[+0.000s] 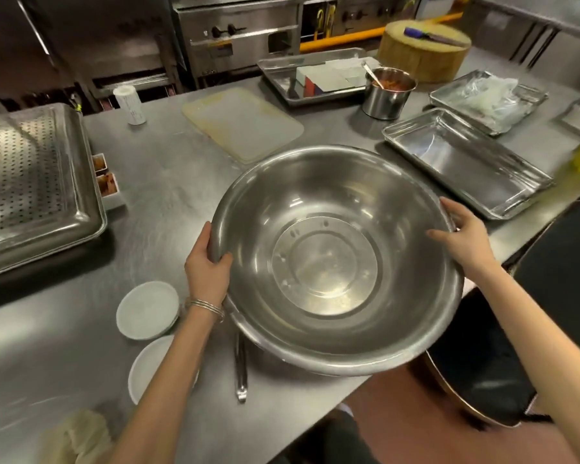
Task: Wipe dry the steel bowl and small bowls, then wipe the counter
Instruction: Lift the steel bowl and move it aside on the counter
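Item one: the large round stainless-steel mixing bowl (332, 262) is at the near edge of the brushed steel counter (164, 195), tipped toward the person, with its near rim overhanging the counter edge. Its interior shows no cloth in it. Whether its base rests on the counter or is lifted clear cannot be determined from this angle.

Hands: the left hand (208, 262) grips the bowl's left rim, thumb inside and fingers curled round the outside. The right hand (466, 239) grips the opposite rim in the same manner. Neither hand holds a cloth.

Item two: two small shallow white bowls (147, 309) lie on the counter just left of the left forearm, one nearer than the other. A pair of steel tongs (240, 370) lies beside them, partly under the big bowl's rim. A crumpled cream cloth (77, 437) lies on the counter at the near left corner, apart from both hands.

Assessment: the step in hand appears to be positioning the steel bowl ahead of wiping; drying is judged not yet begun, and the small bowls and counter remain to be done.

Requirement for the next move: one hand must release the rim and fetch the cream cloth while the other steadies the bowl, given the overhang at the counter edge.
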A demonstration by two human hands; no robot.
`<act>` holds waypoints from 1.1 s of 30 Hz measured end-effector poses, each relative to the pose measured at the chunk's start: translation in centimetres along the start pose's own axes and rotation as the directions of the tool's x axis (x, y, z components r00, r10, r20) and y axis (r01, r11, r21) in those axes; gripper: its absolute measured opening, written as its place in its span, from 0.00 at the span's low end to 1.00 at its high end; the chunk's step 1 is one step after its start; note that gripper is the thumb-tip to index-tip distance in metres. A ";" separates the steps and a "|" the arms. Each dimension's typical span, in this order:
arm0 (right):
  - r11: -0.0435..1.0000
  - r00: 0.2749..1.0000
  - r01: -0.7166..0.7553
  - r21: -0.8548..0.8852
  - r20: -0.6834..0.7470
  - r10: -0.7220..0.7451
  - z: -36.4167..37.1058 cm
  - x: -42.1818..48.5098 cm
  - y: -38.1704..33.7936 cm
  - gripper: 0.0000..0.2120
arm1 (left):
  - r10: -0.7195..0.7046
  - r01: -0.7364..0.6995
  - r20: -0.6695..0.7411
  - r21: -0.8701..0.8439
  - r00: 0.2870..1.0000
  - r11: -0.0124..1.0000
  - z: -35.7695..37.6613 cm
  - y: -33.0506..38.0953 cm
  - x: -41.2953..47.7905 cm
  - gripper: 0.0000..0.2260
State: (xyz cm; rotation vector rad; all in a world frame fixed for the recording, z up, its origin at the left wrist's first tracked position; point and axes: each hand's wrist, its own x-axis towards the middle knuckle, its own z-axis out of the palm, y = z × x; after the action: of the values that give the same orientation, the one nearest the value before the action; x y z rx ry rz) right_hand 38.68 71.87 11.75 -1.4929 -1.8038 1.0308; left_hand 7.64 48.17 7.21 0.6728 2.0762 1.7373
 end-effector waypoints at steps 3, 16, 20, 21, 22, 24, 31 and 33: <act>1.000 1.000 0.002 0.008 0.031 -0.003 0.1 5.5 0.0 0.34 | -0.017 0.017 -0.036 0.002 0.999 1.000 3.2 0.1 2.7 0.28; 0.997 0.956 0.072 0.037 0.282 -0.080 5.2 26.6 -0.2 0.33 | -0.134 0.164 -0.273 0.092 0.953 0.982 15.1 -0.5 11.5 0.28; 0.996 0.944 0.079 0.028 0.319 -0.084 6.6 30.7 1.3 0.34 | -0.131 0.177 -0.309 0.128 0.942 0.976 17.1 -1.1 12.9 0.27; 0.996 0.943 0.081 0.025 0.323 -0.085 6.9 31.3 1.5 0.34 | -0.138 0.187 -0.314 0.134 0.939 0.973 17.5 -1.2 13.2 0.27; 0.997 0.940 0.080 0.025 0.330 -0.084 7.1 31.8 1.7 0.34 | -0.147 0.199 -0.321 0.135 0.936 0.971 18.0 -1.3 13.4 0.27; 0.998 0.934 0.064 0.021 0.350 -0.067 7.4 32.8 2.0 0.34 | -0.170 0.225 -0.334 0.133 0.927 0.965 18.8 -1.7 13.8 0.27; 0.996 0.933 0.088 -0.003 0.350 -0.082 8.0 34.6 3.2 0.32 | -0.188 0.247 -0.339 0.138 0.922 0.959 20.6 -3.0 13.8 0.27; 0.995 0.935 0.099 -0.016 0.342 -0.088 8.1 34.9 3.2 0.32 | -0.187 0.248 -0.349 0.139 0.918 0.959 20.9 -3.1 13.8 0.27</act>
State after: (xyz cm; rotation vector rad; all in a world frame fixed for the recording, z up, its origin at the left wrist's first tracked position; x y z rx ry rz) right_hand 26.41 104.62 3.24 -1.2906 -2.1166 1.2793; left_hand 7.32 72.54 0.71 0.1850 2.4509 1.6374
